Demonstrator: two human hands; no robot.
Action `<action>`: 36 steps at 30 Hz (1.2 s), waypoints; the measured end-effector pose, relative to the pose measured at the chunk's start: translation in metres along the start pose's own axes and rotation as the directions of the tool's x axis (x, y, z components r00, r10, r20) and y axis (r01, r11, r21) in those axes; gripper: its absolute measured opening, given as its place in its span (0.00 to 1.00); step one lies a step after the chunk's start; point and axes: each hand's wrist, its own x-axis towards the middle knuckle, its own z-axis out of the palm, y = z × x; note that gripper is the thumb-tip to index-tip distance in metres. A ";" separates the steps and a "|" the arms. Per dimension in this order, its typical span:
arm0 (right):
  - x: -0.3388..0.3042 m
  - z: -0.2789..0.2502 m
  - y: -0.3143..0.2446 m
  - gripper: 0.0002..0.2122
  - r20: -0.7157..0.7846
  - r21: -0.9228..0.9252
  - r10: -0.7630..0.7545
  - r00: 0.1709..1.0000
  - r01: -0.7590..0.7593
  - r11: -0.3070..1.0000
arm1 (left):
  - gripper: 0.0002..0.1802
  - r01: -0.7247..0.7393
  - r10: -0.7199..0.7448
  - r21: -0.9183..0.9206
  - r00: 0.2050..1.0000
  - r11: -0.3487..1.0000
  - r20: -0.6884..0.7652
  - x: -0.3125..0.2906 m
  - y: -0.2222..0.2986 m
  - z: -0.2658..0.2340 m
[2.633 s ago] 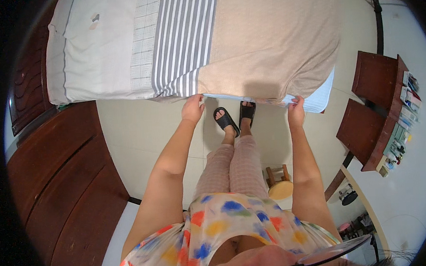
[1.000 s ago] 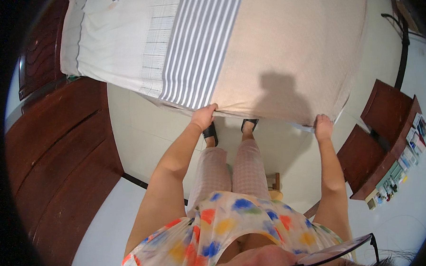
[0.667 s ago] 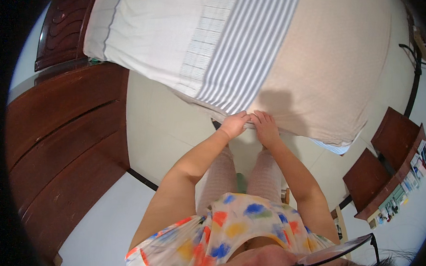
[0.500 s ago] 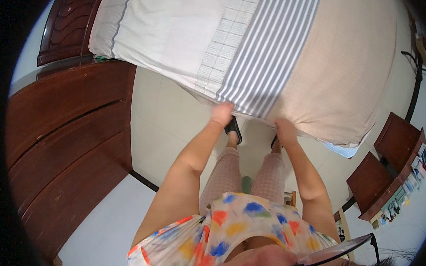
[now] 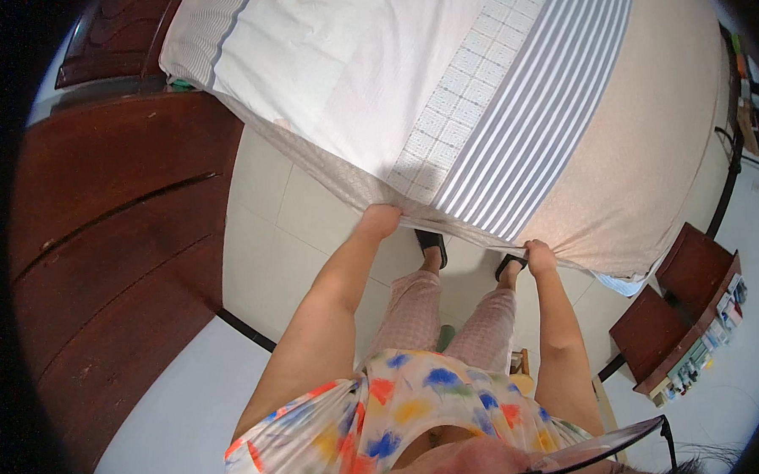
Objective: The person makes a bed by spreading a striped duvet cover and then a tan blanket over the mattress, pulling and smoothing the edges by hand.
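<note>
A bed sheet covers the bed, with a white part, a checked band, grey-and-white stripes and a beige part. Along its near edge my left hand is closed around the hem, below the checked band. Further right my right hand grips the same hem, where the stripes meet the beige. Between the two hands the edge is drawn fairly straight. To the left of my left hand a beige-grey border of the cloth hangs over the bed's side. My fingertips are hidden in the fabric.
Dark brown wooden drawers stand at the left beside the headboard. At the right is a brown wooden shelf unit with small items on it. My feet in black slippers stand on the tiled floor by the bed.
Both hands have come nearer to me with the sheet's edge, and they are further apart. My right hand has shifted right. More of the beige-grey border shows at the left.
</note>
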 end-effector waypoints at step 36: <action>0.303 -0.226 -0.458 0.24 -0.347 -0.060 -0.497 0.796 0.510 0.858 | 0.35 0.434 -0.441 -0.112 0.806 0.894 -0.395 0.102 -0.361 -0.267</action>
